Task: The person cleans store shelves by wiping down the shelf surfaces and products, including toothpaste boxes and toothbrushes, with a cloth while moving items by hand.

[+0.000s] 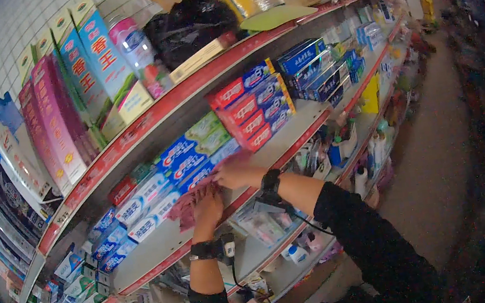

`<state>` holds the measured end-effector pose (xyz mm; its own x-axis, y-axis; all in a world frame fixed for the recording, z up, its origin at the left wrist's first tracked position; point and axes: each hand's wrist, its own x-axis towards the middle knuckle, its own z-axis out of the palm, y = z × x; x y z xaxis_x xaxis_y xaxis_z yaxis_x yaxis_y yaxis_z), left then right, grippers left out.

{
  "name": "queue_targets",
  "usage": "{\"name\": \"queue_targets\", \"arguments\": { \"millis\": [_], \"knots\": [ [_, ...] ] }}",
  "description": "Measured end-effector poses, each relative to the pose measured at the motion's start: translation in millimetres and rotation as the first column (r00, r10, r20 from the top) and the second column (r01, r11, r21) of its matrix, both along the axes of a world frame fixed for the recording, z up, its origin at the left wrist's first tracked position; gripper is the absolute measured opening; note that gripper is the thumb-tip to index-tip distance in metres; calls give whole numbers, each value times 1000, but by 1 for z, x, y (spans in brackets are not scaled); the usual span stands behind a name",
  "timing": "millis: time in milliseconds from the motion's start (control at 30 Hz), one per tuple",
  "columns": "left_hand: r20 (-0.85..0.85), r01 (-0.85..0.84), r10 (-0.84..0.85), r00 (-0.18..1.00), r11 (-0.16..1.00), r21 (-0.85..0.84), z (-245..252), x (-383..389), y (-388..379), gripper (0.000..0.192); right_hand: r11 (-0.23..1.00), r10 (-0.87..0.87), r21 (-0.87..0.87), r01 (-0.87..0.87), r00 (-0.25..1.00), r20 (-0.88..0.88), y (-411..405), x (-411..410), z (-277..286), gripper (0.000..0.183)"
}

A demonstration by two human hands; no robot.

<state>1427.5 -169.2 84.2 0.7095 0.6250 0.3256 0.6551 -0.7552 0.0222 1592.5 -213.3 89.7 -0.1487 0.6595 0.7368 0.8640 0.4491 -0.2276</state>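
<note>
A pink cloth point(186, 207) lies between my two hands at the second shelf, in front of stacked blue Crest toothpaste boxes point(180, 159). My left hand point(207, 208) grips the cloth near the shelf's edge. Just to the right, my right hand point(232, 175) pinches another part of it. Both wrists wear black straps with cables. White and blue toothpaste boxes point(146, 220) stand left of the cloth, and red and blue boxes point(254, 113) are piled behind it to the right. The fingertips are partly blurred.
The shelf's red front strip point(239, 202) runs below my hands. Above, the top shelf carries tall boxes point(109, 63), a pink spray can point(137, 51) and a black plastic bag point(191, 26). Lower shelves hold bottles point(298, 253) and packets. An aisle floor point(426, 129) stretches away at the right.
</note>
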Motion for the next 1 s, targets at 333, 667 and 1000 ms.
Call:
{"name": "queue_targets", "arguments": {
  "millis": [333, 667, 1000],
  "knots": [
    [113, 3, -11, 994, 997, 73, 29, 44, -108, 28, 996, 6, 91, -7, 1000, 5, -66, 28, -11, 17],
    [333, 64, -182, 925, 940, 337, 3, 163, -126, 33, 977, -197, 69, 204, 976, -87, -137, 134, 5, 14],
    [243, 16, -23, 970, 999, 33, 14, 64, -105, 38, 951, -306, 54, 303, 950, 67, -114, 40, 4, 20]
  ]
}}
